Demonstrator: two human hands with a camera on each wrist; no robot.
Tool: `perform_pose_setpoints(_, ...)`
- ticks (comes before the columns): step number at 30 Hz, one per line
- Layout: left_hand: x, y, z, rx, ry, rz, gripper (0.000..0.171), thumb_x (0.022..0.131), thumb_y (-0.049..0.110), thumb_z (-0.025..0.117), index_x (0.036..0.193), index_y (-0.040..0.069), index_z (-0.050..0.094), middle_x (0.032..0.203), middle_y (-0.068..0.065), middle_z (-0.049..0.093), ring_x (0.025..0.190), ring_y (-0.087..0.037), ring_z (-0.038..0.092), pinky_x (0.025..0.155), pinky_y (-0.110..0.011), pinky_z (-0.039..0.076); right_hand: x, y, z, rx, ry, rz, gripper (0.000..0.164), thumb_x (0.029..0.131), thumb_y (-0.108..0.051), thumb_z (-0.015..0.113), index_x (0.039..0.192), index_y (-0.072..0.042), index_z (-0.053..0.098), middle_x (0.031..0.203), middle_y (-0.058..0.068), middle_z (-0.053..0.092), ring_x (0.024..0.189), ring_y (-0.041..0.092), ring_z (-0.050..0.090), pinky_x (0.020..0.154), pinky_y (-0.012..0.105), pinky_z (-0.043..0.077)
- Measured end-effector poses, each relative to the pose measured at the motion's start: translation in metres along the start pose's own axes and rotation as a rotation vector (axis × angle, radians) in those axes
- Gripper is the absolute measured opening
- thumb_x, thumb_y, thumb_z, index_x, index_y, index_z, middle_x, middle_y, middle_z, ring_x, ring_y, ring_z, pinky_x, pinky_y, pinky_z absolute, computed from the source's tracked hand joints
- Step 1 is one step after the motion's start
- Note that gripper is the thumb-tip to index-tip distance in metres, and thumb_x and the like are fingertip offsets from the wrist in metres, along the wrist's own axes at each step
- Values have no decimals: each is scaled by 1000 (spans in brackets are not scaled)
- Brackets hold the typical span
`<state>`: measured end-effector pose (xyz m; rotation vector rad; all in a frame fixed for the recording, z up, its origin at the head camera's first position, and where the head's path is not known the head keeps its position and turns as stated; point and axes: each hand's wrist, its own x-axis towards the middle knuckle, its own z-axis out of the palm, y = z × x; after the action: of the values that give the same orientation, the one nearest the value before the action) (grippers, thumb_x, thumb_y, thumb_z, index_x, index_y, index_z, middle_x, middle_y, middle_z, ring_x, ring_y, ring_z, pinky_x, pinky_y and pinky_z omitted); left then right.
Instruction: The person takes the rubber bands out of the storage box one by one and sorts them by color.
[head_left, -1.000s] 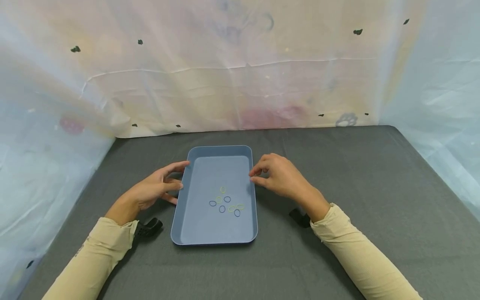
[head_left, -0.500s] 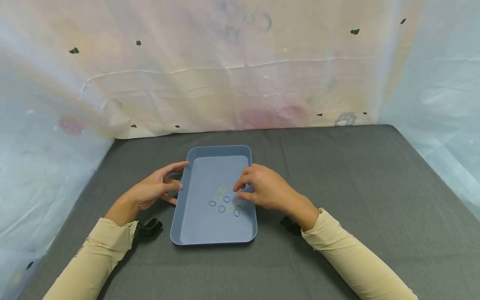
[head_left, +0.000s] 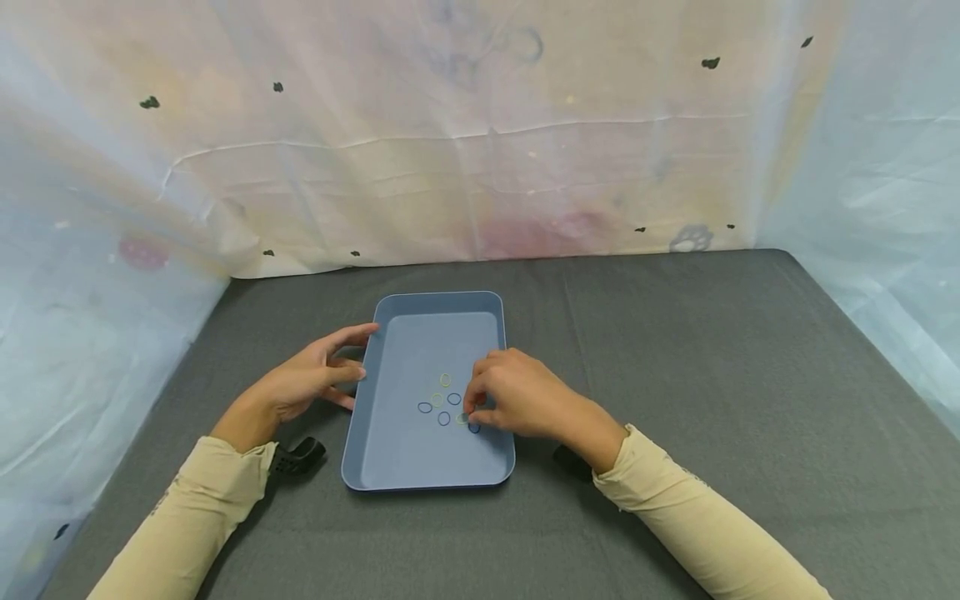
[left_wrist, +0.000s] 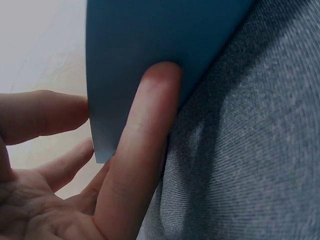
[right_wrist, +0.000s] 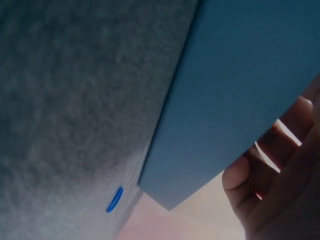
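Observation:
My left hand [head_left: 303, 379] rests against the left side of a blue-grey tray [head_left: 397, 467]. In the left wrist view, one finger presses the tray's outer wall [left_wrist: 130, 30] while other fingertips touch its edge. Several thin rubber bands lie scattered on the tray floor, among them a yellow rubber band [head_left: 446, 380] and a dark blue rubber band [head_left: 425, 407]. Over the tray's right side, my right hand [head_left: 517, 396] reaches down with bent fingers. Its thumb and fingertips come close together beside a yellow rubber band [head_left: 462, 419]; whether they pinch one is hidden.
A grey cloth [head_left: 675, 350] covers the table under the tray. In the right wrist view, a bright blue loop [right_wrist: 115, 199] lies on the cloth outside the tray wall. Pale patterned sheeting [head_left: 420, 192] hangs behind and at both sides.
My right hand has moved left and toward me, from the tray's right rim down to the rubber bands, covering one yellow band. The left hand and tray have stayed put.

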<state>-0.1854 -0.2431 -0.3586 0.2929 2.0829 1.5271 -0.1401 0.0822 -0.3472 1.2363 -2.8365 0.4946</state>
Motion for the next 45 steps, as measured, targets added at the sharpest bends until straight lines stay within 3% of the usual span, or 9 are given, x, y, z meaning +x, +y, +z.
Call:
perform_pose_setpoints(15,-1,1,0,-5,-8,4,73,99,9,57,160,16,18,158,-22,15,119,-27,60,79,-49,61,0,2,2,-70,-10,-55,10,77,-25,86,85,-26,80,84,-12,69,84,9,56,77,30,44)
perform_pose_setpoints(35,-1,-1,0,11,-3,4,73,99,9,57,160,16,18,159,-22,17,112,-19,63,78,-47,61,0,3,5,-72,-15,-42,10,77,-25,87,85,-26,81,80,-12,69,79,8,53,71,26,37)
perform_pose_setpoints(45,-1,2,1,11,-2,-1,73,100,8,56,160,16,17,159,-22,16,116,-23,61,79,-48,61,1,3,4,-77,-17,-43,9,77,-25,87,83,-26,81,80,-13,69,79,8,53,72,27,38)
